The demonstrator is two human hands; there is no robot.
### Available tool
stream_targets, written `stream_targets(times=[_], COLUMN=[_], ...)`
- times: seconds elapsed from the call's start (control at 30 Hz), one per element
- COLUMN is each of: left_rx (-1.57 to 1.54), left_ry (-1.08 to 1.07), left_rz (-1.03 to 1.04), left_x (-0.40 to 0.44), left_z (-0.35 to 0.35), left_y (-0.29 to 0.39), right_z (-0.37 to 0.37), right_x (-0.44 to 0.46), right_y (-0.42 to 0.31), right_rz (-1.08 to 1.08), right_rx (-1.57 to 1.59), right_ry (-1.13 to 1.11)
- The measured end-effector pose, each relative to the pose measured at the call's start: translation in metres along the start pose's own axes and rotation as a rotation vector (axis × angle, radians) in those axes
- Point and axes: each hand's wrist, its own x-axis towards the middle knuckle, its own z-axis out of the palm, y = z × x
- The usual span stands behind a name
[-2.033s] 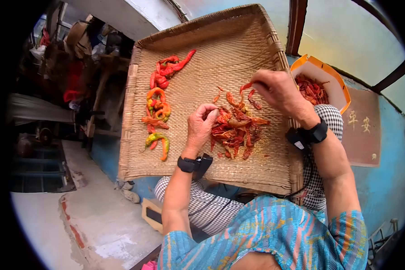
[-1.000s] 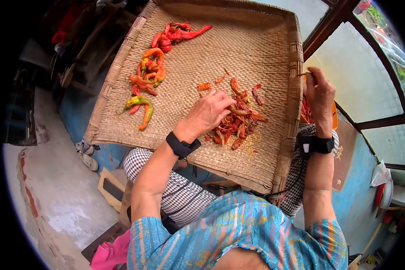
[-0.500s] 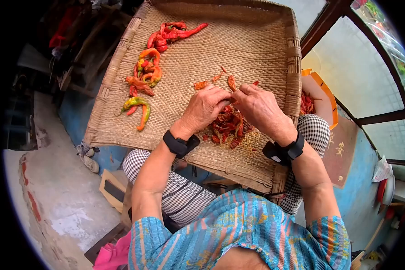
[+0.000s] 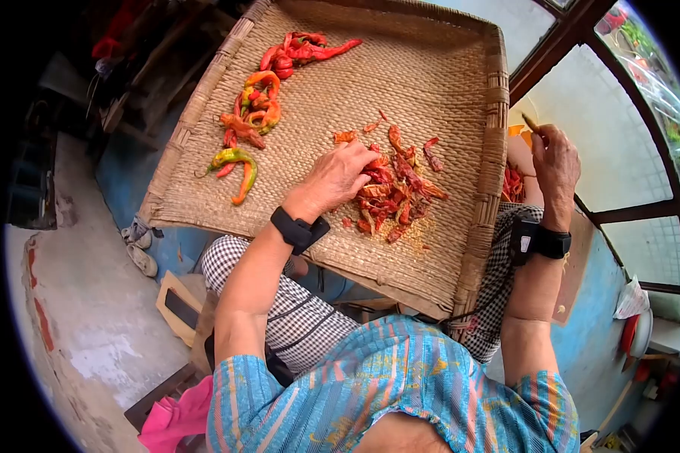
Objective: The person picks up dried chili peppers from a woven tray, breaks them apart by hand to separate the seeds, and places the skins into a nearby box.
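A loose pile of dried red chili peppers (image 4: pixel 408 192) lies in the woven tray (image 4: pixel 317 106), with pale seeds (image 4: pixel 415 240) scattered below it. My left hand (image 4: pixel 336 175) rests at the pile's left edge, fingers curled down towards the pieces. Whatever is under its fingertips is hidden. Beyond the tray's right rim, my right hand (image 4: pixel 556 162) is raised with its fingers pinched on a thin brownish chili stem (image 4: pixel 530 121). Along the tray's left side lie fresher peppers: bright red ones (image 4: pixel 310 53), curled orange ones (image 4: pixel 261 106) and a green-orange one (image 4: pixel 238 166).
My checked trouser legs (image 4: pixel 310 325) support the tray. Right of it, below my right hand, an orange-edged container (image 4: pixel 516 130) holds more red chilies (image 4: pixel 512 185). A framed window (image 4: pixel 589 113) stands close on the right. Shoes (image 4: pixel 140 249) lie on the floor at left.
My hands have come apart. The right has swung out past the tray's right rim with the stem; the left stays by the pile. More pepper pieces show on the pile.
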Motion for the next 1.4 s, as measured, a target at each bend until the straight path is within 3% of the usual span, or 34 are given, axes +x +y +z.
stream_targets(times=[0.13,0.2,0.33,0.4,0.43,0.53,0.67,0.93,1.0,1.1,1.13,1.17,1.4], left_rx=[0.076,0.107,-0.116,-0.648,-1.004,-1.25,-1.283,-1.115,-0.4,-0.187,-0.078,-0.042,0.088], left_ry=[0.052,0.038,0.144,0.242,0.175,0.171,0.123,0.161,0.14,0.045,0.037,0.097,0.103], left_rz=[0.002,-0.04,-0.21,-0.331,-0.44,-0.305,-0.312,-0.24,-0.225,-0.168,-0.116,-0.044,-0.114], left_x=[0.004,0.006,0.009,0.012,0.011,0.012,0.01,0.01,0.009,0.002,0.0,-0.002,0.001], left_z=[0.007,0.004,-0.004,-0.006,-0.013,-0.014,-0.01,-0.012,-0.021,-0.012,-0.007,0.001,0.009], left_y=[-0.003,-0.005,-0.007,-0.006,-0.001,0.014,0.024,0.025,0.019,0.005,0.003,0.0,0.003], right_z=[0.001,0.0,-0.002,-0.006,-0.001,0.009,0.013,0.017,0.016,0.009,-0.004,0.006,0.0], right_x=[-0.004,-0.003,-0.012,-0.015,-0.019,-0.03,-0.039,-0.039,-0.031,-0.012,-0.008,-0.003,-0.006], right_y=[-0.016,-0.032,-0.072,-0.09,-0.096,-0.114,-0.132,-0.123,-0.109,-0.073,-0.066,-0.044,-0.004], right_rz=[-0.107,-0.126,-0.401,-0.43,-0.392,-0.486,-0.435,-0.463,-0.381,-0.247,-0.135,-0.169,0.027], right_rx=[0.057,0.555,0.45,0.544,0.62,0.728,0.906,0.831,0.881,0.789,0.658,0.474,-0.059], right_ry=[0.13,-0.172,-0.398,-0.496,-0.522,-0.488,-0.524,-0.46,-0.322,-0.048,-0.027,0.079,0.083])
